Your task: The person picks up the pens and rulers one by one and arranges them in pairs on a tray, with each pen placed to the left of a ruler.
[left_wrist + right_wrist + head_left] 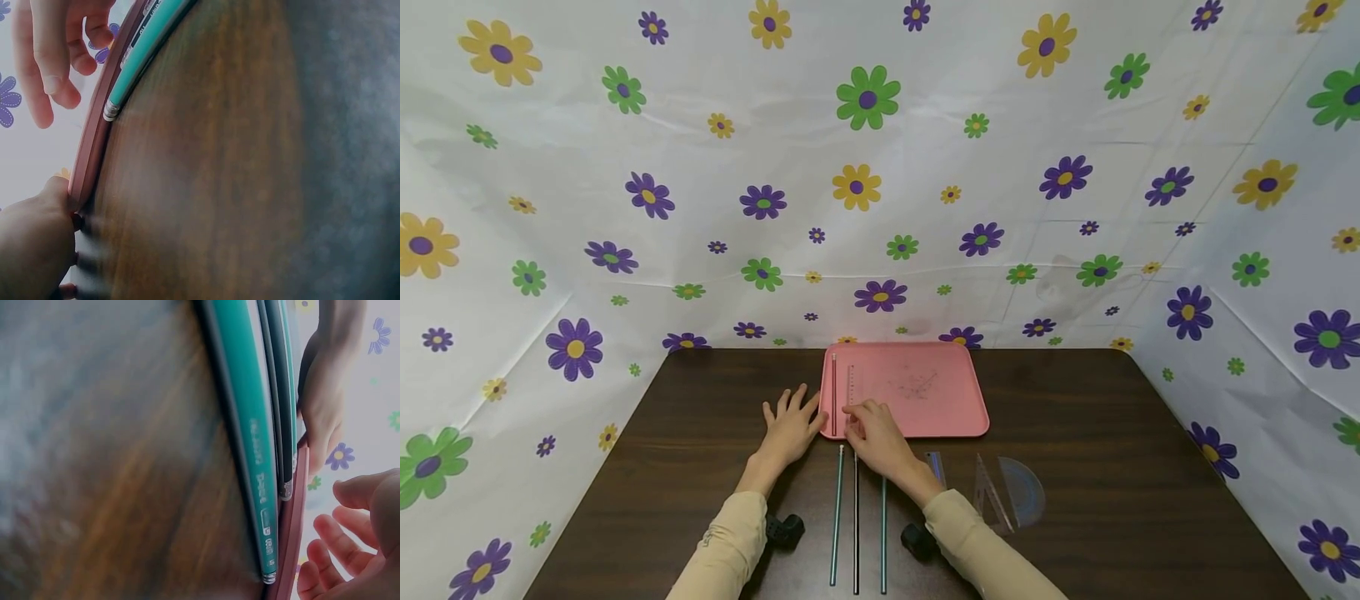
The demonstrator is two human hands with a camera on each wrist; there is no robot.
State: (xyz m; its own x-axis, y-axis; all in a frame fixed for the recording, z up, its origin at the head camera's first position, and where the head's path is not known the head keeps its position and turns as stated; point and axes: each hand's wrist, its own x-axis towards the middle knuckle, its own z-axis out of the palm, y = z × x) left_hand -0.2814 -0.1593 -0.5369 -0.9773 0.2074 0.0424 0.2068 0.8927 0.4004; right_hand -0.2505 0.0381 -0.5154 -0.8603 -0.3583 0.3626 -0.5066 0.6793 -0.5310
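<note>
A pink tray (947, 417) lies at the back of the table, holding a dark red pencil (834, 396) and a clear ruler (852, 379) on its left side. With fingers spread, my left hand (786, 433) touches the tray's left edge. My right hand (880, 442) is over the front edge by the ruler's near end. Its fingers are loosely bent and hold nothing visible in the right wrist view. Between my forearms lie a teal pencil (837, 525), a black pencil (856, 533) and another teal pencil (883, 542), pointing lengthwise toward the tray.
Right of my right forearm lie a small blue ruler (936, 467), a clear pinkish set square (988, 496) and a bluish protractor (1024, 492). Thin dark marks or bits (917, 383) show in the tray's middle; too small to tell. A flowered sheet (820, 317) rises behind the table.
</note>
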